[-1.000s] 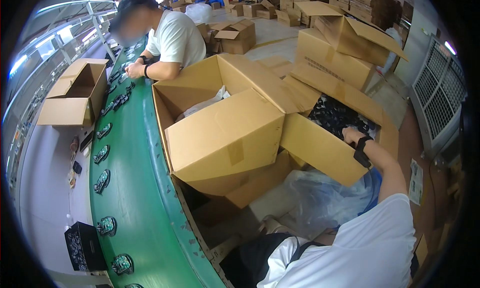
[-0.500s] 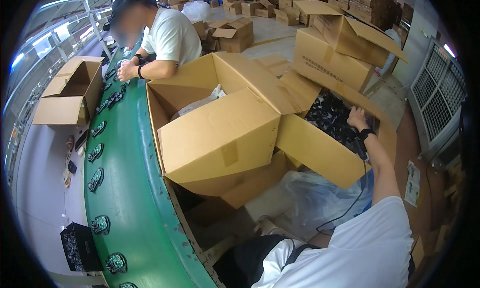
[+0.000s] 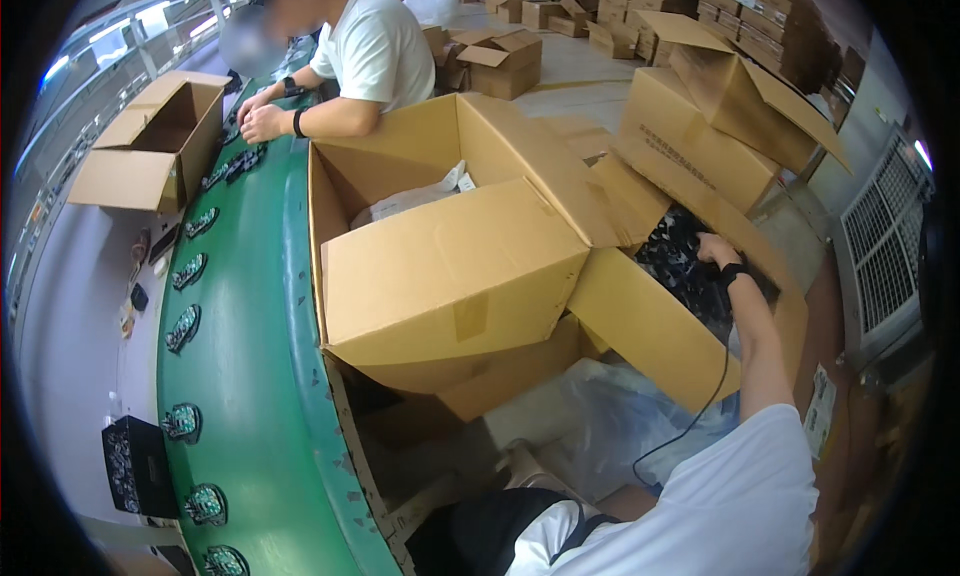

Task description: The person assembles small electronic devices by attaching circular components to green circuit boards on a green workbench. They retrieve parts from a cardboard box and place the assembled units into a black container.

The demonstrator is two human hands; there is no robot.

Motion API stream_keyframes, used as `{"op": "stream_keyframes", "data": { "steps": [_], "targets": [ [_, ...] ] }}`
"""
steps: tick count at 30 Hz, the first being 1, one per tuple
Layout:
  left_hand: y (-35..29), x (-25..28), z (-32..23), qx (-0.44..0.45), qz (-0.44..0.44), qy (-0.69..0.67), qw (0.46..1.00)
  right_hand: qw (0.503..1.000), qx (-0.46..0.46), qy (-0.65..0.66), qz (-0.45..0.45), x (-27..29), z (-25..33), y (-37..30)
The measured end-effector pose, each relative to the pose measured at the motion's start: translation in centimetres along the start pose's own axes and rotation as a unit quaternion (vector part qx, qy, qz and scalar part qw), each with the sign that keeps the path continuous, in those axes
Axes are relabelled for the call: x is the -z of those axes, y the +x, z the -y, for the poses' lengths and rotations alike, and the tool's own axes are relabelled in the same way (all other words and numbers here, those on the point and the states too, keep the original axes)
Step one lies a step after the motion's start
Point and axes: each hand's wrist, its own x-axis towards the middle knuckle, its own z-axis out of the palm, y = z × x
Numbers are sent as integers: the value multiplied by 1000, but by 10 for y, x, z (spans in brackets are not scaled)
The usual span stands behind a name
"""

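My right arm stretches out to an open carton [image 3: 655,326] on the right, which holds many small black plastic parts [image 3: 683,266]. My right hand [image 3: 717,249], with a black band at the wrist, reaches down into the pile against the carton's far side. Its fingers are bent toward the parts and the fingertips are hidden, so I cannot tell whether they grip one. A thin black cable [image 3: 690,428] hangs below that wrist. My left hand is outside the picture.
A green conveyor belt [image 3: 250,376] on the left carries several small circuit-board assemblies [image 3: 183,422]. Beside it stand a large open carton [image 3: 450,276] and a black bin [image 3: 150,468]. A co-worker [image 3: 380,61] leans over the belt's far end. Clear plastic sheeting [image 3: 600,416] lies below the cartons.
My view has shifted a little, so the belt and bin sit higher and farther left. My right hand stays in the carton of black parts, its fingers now lower among them.
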Motion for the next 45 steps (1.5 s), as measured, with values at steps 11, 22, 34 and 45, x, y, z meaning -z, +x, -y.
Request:
{"op": "stream_keyframes", "data": {
  "steps": [11, 22, 34, 45],
  "targets": [
    [21, -9, 29, 14, 29, 12, 999, 720, 40, 685, -104, 3, -14, 110],
    [25, 9, 26, 69, 69, -46, 994, 760, 256, 462, -380, 82, 38, 73],
    [-1, 13, -10, 65, 33, 6, 997, 881, 226, 98, -404, 74, 106, 30],
    [-7, 10, -31, 56, 28, 20, 998, 959, 257, 101, 68, 24, 77, 44]
  ]
}}
